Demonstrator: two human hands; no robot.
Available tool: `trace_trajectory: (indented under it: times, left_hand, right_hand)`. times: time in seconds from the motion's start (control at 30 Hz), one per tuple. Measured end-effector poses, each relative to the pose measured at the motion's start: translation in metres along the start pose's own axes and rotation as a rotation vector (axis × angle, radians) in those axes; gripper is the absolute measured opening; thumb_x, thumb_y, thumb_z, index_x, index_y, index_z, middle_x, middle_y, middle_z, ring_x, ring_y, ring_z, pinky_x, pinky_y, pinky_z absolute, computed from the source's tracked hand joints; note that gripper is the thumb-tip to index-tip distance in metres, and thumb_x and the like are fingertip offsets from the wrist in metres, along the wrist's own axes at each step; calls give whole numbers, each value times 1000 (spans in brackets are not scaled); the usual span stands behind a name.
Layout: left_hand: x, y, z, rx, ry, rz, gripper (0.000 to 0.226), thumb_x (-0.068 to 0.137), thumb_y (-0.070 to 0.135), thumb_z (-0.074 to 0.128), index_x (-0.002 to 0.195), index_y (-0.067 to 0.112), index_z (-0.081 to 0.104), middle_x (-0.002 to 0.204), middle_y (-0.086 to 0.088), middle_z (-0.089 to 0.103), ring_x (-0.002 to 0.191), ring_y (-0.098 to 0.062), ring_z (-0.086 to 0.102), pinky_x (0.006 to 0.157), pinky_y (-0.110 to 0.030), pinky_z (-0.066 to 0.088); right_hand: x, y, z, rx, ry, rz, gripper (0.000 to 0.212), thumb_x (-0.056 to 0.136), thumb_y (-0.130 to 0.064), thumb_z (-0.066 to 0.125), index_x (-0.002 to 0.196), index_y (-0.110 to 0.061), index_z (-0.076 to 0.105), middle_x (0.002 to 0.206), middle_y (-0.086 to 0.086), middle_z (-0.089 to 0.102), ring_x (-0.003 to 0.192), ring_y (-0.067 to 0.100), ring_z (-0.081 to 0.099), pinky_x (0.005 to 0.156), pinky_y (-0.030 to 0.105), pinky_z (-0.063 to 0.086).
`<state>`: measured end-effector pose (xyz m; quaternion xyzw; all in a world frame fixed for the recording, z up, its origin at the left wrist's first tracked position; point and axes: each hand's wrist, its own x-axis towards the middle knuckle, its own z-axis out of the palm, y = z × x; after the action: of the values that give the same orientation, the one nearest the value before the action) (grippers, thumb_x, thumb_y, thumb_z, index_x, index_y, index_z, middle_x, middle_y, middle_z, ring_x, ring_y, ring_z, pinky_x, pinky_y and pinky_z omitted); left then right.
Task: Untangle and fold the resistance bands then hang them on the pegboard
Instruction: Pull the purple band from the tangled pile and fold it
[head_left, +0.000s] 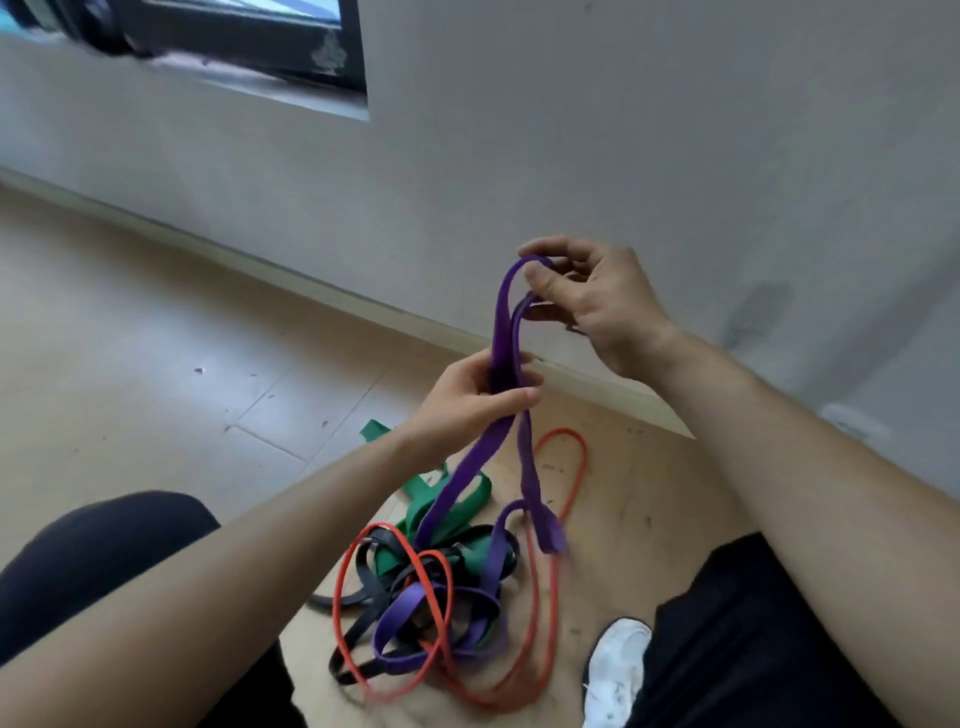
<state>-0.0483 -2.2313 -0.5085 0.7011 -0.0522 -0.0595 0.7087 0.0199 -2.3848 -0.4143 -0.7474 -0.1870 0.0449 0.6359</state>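
A purple resistance band (503, 322) is lifted out of a tangled heap on the floor. My right hand (597, 301) pinches the band's top loop between thumb and fingers. Lower down, my left hand (467, 400) grips both strands of the same band. Its lower part trails into the heap, where it is knotted with a green band (423, 499), a black band (363, 597) and a thin red band (569, 467). A second purple loop (415, 623) lies within the heap. No pegboard is in view.
The heap lies on a light wooden floor (623, 519) between my knees, close to a grey wall (571, 130) with a pale skirting board (311, 280). A white shoe (615, 670) sits at the lower right. A dark window frame (249, 36) is at upper left.
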Motion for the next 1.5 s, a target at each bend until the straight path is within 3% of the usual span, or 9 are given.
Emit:
trace_trajectory:
  times: [0.17,0.47,0.67,0.83,0.9,1.0,1.13,1.27,1.5]
  left_hand:
    - [-17,5,23,131,96,36,18,94,6,67,111,7,63,107,-24,69,104,-36,68,89,-33,56]
    - [-3,119,-12,369,80,203,15,101,4,52,111,9,62,83,-5,58,72,-14,62,76,-32,54]
    - [12,208,-27,389,136,347,10,96,14,67,106,14,70,82,1,61,71,-14,58,78,-37,52]
    - [17,242,-27,420,95,367,22,97,16,68,117,7,70,81,1,62,65,-12,54,65,-22,50]
    - [20,236,-31,492,2,350,23,96,19,69,117,10,71,82,0,63,68,-12,56,67,-24,51]
    - [27,220,-35,463,-90,341,25,96,20,69,119,11,70,82,0,63,72,-16,56,68,-26,51]
    - [45,191,-49,438,-87,337,25,94,18,72,118,14,71,82,-2,64,69,-14,55,65,-25,49]
    - [70,164,-70,426,-65,270,33,87,9,78,118,13,67,87,-8,71,77,-20,68,79,-36,58]
    - [142,98,-74,329,-36,133,16,89,1,70,99,14,68,84,-4,72,87,-26,75,82,-36,61]
  right_hand:
    - [-21,-33,-10,160,129,-141,10,96,-4,65,105,-2,69,92,13,64,86,24,67,77,36,61]
    - [-41,-58,-72,410,298,-207,16,101,0,55,106,-8,67,95,12,66,92,22,67,82,35,60]
    - [-42,-38,-87,71,96,6,16,94,-2,66,106,-13,65,108,7,66,102,25,65,90,42,56]
    - [-32,-72,-81,-141,64,-104,70,73,-47,83,133,-28,50,132,-2,59,116,15,62,93,31,53]
    - [-23,-89,-74,-192,2,-155,78,70,-48,84,137,-30,48,134,-5,58,121,13,60,99,30,51]
    - [-5,-103,-57,-265,-107,-166,65,78,-32,85,136,-19,56,123,-2,66,114,12,64,102,27,49]
    - [22,-85,-43,-289,-210,-101,31,89,-16,76,118,-6,69,97,7,69,90,14,66,86,30,50]
    - [51,-77,-44,-266,-247,-57,30,92,-20,73,117,-3,68,100,11,72,96,21,71,99,49,52]
    - [134,-77,-52,-219,-144,-207,22,97,-21,67,113,-5,68,93,1,69,88,17,70,96,47,54]
